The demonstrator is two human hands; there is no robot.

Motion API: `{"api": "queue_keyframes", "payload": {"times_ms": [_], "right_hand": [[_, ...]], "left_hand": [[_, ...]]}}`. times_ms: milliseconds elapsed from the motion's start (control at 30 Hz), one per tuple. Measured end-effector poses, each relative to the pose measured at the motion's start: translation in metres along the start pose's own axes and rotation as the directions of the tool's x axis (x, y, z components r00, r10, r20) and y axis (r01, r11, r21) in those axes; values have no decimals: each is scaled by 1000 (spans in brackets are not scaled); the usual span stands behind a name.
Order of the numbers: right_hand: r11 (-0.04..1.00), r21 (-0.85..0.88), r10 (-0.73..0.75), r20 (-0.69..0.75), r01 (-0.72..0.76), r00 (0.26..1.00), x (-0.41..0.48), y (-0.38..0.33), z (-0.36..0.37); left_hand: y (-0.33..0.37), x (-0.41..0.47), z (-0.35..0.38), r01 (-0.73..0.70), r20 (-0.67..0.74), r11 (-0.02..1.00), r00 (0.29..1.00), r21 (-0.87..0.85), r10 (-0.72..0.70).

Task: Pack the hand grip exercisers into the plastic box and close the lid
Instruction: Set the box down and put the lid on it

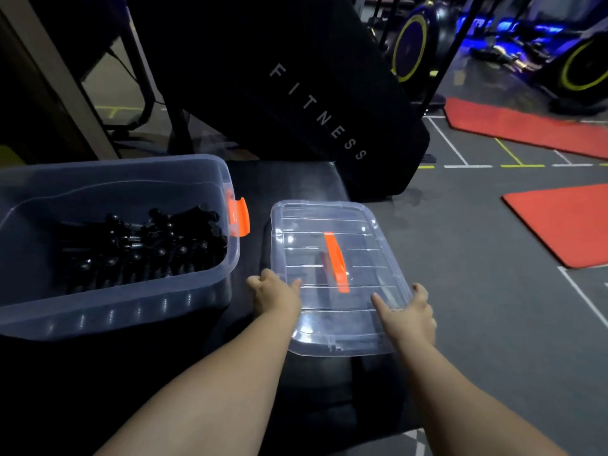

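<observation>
Hand grip exercisers (141, 248) lie in a black heap inside the plastic box (131, 311), which sits on the dark table (296, 179) at about 9 o'clock in the view. I can see none of them outside the box, so I think the packing part is done and the closing part has begun. The clear lid (322, 222) lies flat on the table at 3 o'clock from the box, close beside it but not on it. The left hand (274, 292) holds the lid's edge at about 8 o'clock, with the thumb on top and the fingers curled round the rim. The right hand (413, 312) holds the edge at about 4 o'clock in the same way. Next, I think both hands must lift the lid, carry it over toward 9 o'clock, and set it down square on the box rim. The lid is wide and bendy, so it should be kept level. Then the orange latch (239, 216) on the box's 3 o'clock side needs to be snapped shut. I cannot see a latch on the far side. An orange handle (336, 261) runs across the middle of the lid. At 12 o'clock stands a big black pad (316, 110) with the white word "FITNESS" on it. I can read no other writing, and the box and lid show no brand.
</observation>
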State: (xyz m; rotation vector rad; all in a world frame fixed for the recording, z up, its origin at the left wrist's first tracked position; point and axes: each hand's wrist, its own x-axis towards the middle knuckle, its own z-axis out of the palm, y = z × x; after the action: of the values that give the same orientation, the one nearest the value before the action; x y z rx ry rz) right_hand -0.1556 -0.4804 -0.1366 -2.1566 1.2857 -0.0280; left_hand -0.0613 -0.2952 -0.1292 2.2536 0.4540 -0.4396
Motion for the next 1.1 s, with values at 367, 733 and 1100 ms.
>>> {"api": "queue_keyframes", "payload": {"times_ms": [367,733,1100], "right_hand": [[978,167,-96,-170,125,981,-9,-56,-97],[644,762,70,32,-70,997,-94,-192,-81],[460,885,-58,110,-71,992,-160,-263,-32]], "left_hand": [[72,-35,-51,-130,38,896,986,-425,161],[97,-38,-147,-268,-294,649,953,-712,70],[60,-40,-242,-205,-350,607,928,-768,-130]]}}
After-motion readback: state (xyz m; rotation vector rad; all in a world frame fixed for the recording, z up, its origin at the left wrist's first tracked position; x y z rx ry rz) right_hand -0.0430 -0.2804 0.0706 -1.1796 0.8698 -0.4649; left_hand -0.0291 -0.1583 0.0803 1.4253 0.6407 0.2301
